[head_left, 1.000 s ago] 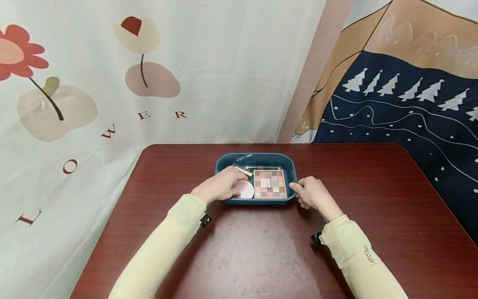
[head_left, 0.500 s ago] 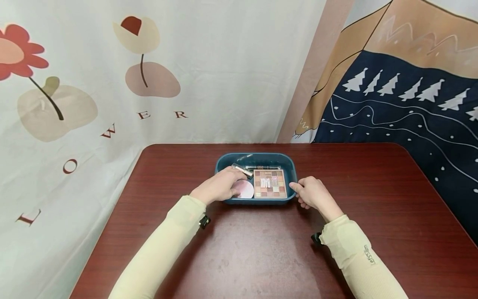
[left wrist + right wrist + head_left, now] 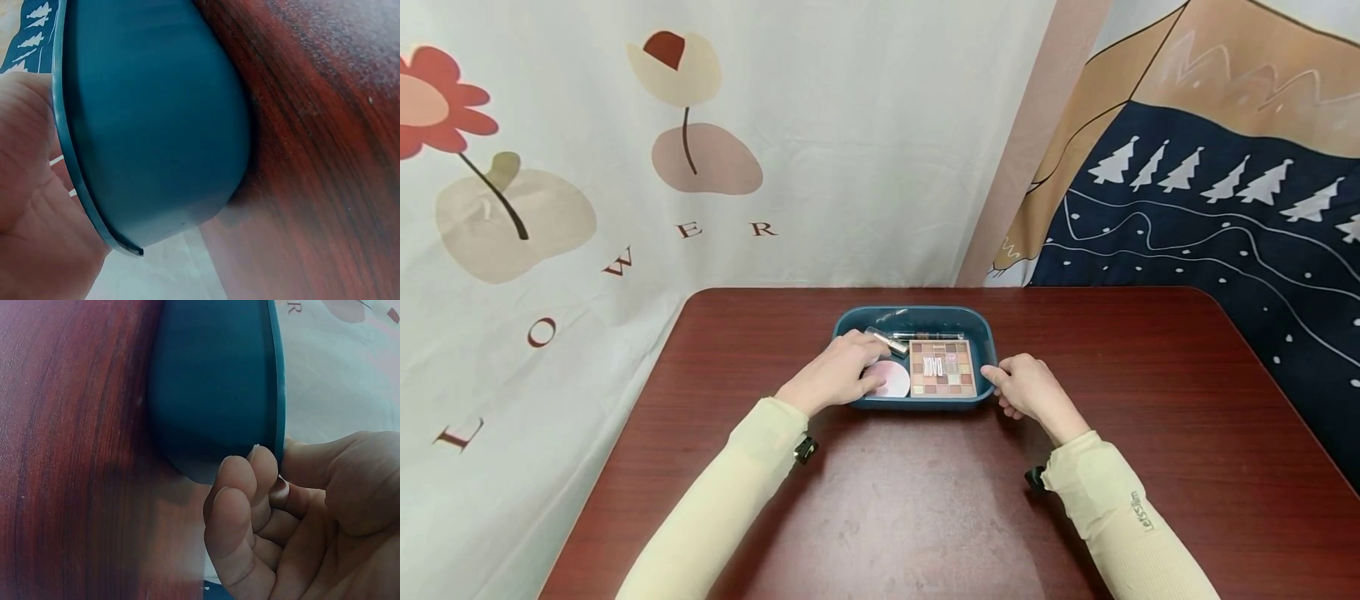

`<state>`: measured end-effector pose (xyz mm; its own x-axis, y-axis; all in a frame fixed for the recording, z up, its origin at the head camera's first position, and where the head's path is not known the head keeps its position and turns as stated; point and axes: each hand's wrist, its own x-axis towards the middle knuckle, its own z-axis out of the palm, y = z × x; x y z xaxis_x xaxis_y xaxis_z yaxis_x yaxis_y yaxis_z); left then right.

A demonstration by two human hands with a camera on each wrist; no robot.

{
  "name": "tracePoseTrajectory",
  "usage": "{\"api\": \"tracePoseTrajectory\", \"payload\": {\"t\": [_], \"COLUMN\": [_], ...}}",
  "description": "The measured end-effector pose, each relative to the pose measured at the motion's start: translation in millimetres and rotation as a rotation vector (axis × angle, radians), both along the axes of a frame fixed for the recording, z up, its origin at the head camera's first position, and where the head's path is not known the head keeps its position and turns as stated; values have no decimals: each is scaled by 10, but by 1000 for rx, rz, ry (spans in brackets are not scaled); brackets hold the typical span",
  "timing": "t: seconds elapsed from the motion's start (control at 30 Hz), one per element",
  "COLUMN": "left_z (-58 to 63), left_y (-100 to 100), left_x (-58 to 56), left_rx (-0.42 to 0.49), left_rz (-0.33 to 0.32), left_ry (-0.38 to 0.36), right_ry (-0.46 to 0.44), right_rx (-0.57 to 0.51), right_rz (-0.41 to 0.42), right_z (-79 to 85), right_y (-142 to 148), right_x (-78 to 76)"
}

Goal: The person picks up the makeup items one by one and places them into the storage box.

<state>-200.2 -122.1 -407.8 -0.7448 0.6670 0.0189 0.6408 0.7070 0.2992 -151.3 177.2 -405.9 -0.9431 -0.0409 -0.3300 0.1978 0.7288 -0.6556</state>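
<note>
A blue plastic bin [image 3: 917, 403] sits near the table's back edge. It holds a round pink compact [image 3: 891, 379], a square eyeshadow palette [image 3: 943, 369], a short clear-and-gold tube [image 3: 889, 342] and a thin pencil-like stick [image 3: 928, 337] along the back wall. My left hand [image 3: 838, 369] reaches over the left rim, thumb and fingers spread above the compact; the fingertips are hidden behind the bin wall [image 3: 156, 112] in the left wrist view. At the bin's right end, my right hand [image 3: 1028, 385] pinches the rim, thumb on top and curled fingers [image 3: 231, 515] against the outer wall.
The bin stands on a dark red wooden table [image 3: 910, 500]. Behind it hangs a white curtain [image 3: 850, 150] with flower prints, and a navy cloth [image 3: 1210, 217] with tree prints hangs at the right.
My left hand has drawn slightly back to the left, its fingers loosened, and more of the pink compact shows. The right hand and the bin stay nearly still.
</note>
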Motion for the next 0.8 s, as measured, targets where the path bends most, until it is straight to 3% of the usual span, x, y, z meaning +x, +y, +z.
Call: {"api": "tracePoseTrajectory", "payload": {"t": [0.33,0.63,0.8], "left_z": [-11,-67,-65], "left_y": [-83,-154,-196], "left_x": [76,113,146], "left_rx": [70,122,137], "left_rz": [45,24,37], "left_ry": [58,150,164], "right_ry": [-3,-1,0], "right_rx": [5,8,19], "right_rz": [-4,3,5], "right_z": [6,16,14], "right_y": [-8,-8,-15], "right_x": [0,12,10]}}
